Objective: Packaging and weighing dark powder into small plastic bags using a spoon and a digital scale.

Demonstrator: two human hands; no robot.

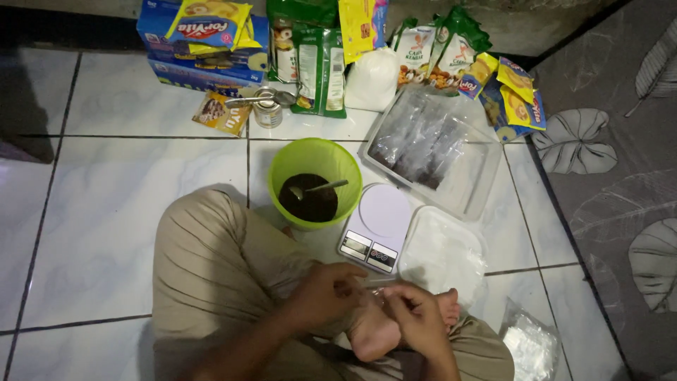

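The person sits cross-legged on the white tiled floor (106, 212), both hands meeting at 6 o'clock in the view, above a bare foot. The left hand (330, 291) and the right hand (416, 317) pinch a small clear plastic bag (372, 291) between thumb and fingertips; it is thin and hard to make out, and whether it is already open I cannot tell. To handle it well, I judge the fingertips should rub the two film layers apart near the mouth (light pressure, since such film clings and tears).

At 12 o'clock from the hands stands a small white digital kitchen scale (377, 227), and just at its 10 o'clock a lime-green plastic bowl (315, 180) holding a dark mixture with a metal spoon (319, 189) resting in it. At 2 o'clock lies a clear rectangular plastic tray (431, 152) of dark packed pieces, nearer in a white translucent lid (444, 250).
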